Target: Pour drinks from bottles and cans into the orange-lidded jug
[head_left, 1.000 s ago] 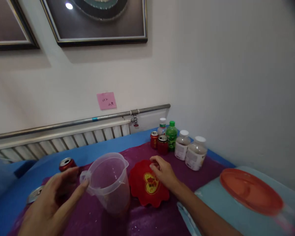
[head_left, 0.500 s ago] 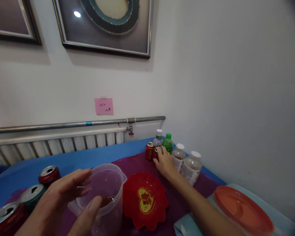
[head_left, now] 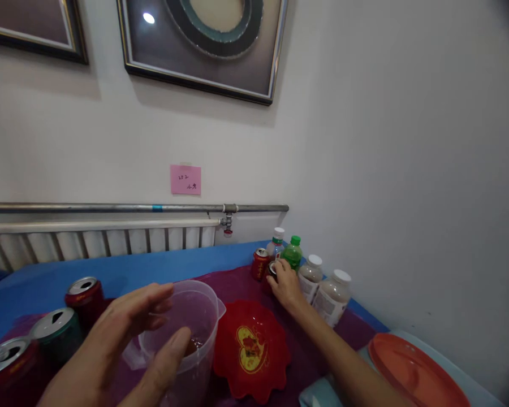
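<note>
My left hand (head_left: 123,345) is held in a C shape, thumb and fingers apart, in front of a clear plastic pitcher (head_left: 207,333). Some brown liquid lies in the pitcher. Farther back, my right hand (head_left: 287,284) has its fingers around a dark red soda can (head_left: 270,278), which it partly hides. Close beside that can stands another red can (head_left: 259,263). Just behind my right fingers is a green bottle (head_left: 293,254), with a white-capped clear bottle (head_left: 276,242) to its left. A red scalloped dish (head_left: 252,350) with a yellow print lies between my arms.
Two white-lidded jars (head_left: 333,297) stand right of my right hand. At the left are two red cans (head_left: 85,299) and a green can (head_left: 57,333), all opened. An orange lid (head_left: 415,370) lies at lower right, near a light-blue cloth (head_left: 320,393). Walls border the table.
The view has shifted slightly. My left hand has moved a little to the right across the pitcher, still open. My right hand remains at the same can.
</note>
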Motion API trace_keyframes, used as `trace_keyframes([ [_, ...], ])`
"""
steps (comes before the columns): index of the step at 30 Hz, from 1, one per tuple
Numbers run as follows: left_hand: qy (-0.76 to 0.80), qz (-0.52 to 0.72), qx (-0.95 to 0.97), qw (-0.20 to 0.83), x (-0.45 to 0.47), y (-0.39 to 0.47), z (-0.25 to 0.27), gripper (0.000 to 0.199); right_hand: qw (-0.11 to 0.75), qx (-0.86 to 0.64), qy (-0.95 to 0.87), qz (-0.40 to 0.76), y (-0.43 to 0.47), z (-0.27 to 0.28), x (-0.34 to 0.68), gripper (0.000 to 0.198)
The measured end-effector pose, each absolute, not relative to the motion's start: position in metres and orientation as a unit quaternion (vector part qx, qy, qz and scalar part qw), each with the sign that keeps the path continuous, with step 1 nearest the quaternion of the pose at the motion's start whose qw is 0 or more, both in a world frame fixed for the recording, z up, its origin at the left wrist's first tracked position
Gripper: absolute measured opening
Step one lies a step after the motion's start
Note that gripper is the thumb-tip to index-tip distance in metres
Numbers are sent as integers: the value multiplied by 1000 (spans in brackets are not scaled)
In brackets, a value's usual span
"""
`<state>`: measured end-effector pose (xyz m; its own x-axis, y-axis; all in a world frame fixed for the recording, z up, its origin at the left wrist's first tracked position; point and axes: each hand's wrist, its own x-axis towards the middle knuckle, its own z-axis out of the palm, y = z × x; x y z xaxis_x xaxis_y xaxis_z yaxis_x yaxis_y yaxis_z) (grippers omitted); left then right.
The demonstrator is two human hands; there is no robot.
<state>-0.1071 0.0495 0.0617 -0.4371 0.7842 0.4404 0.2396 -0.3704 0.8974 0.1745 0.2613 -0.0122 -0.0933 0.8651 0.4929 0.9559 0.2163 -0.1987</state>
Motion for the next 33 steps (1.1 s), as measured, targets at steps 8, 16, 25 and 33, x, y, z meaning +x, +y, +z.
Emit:
trace_keyframes([
  [8,538,562,595,204,-78,50,73,44,378,-454,-804,-71,154,71,162,22],
  [16,388,509,611,465,-75,46,80,58,490,-320,-806,85,61,140,120,33],
  [25,208,599,441,635,-108,44,90,48,611,-180,-756,148,69,145,56,33],
  [33,354,678,397,507,-150,51,87,63,617,-225,-736,161,100,110,68,37],
])
